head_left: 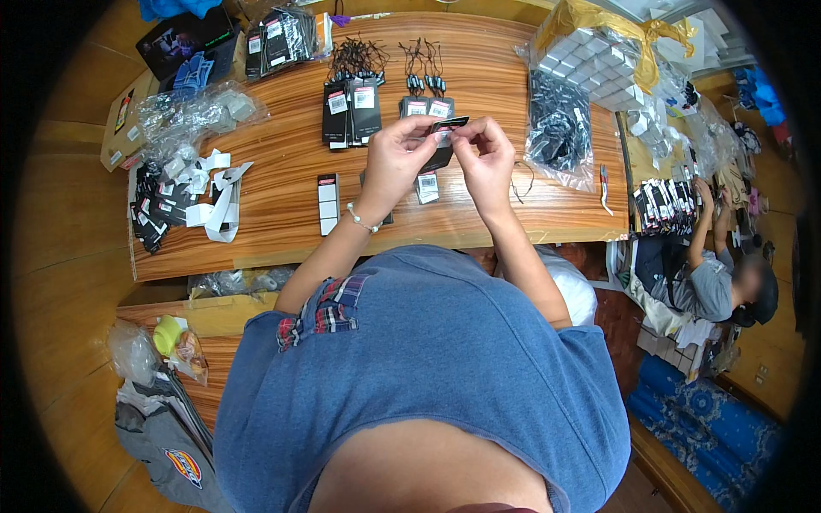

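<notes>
Your left hand (pixel 398 162) and right hand (pixel 485 162) pinch one tag (pixel 451 124) between them, likely to steady it, with tag stacks (pixel 364 96) in reach.

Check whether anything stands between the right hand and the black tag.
Nothing visible does. The right hand has its fingertips at the edge of the black tag, which the left hand holds.

Fairly bright, even light leaves soft shadows on the striped brown wooden worktop (pixel 286 195), a crumpled clear plastic bag (pixel 198 109) at upper left glints, and fisheye distortion bends straight edges near the black rim.
</notes>
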{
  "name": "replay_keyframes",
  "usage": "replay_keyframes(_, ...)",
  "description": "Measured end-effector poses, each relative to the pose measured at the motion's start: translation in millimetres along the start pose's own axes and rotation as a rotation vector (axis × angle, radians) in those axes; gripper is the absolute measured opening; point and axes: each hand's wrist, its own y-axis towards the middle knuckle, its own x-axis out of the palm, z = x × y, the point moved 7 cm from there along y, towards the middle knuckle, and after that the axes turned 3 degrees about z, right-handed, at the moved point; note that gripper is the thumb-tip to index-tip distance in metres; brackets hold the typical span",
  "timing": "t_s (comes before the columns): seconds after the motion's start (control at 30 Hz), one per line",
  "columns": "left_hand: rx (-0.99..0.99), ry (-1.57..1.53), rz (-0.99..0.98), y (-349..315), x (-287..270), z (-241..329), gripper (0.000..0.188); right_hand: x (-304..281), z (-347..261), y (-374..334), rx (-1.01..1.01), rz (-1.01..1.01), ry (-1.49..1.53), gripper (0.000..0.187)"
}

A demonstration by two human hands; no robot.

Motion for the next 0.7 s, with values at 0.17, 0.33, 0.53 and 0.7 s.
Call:
replay_keyframes(0.17, -0.036, 0.034, -0.029, -1, 3, 2, 0.022, -1, 8, 0, 0.167, 0.011, 0.221, 0.009)
replay_keyframes(0.33, -0.029, 0.039, -0.047, 0, 3, 3, 0.02, 0, 11, 1, 0.183, -0.006, 0.232, 0.009)
replay_keyframes(0.53, 0.02, 0.139, -0.096, 2, 4, 14, 0.018, 0, 21, 2, 0.21, -0.026, 0.247, 0.009)
replay_keyframes(0.7, 0.09, 0.247, -0.103, 1, 4, 18, 0.018, 3, 32, 1, 0.381, 0.001, 0.509, 0.01)
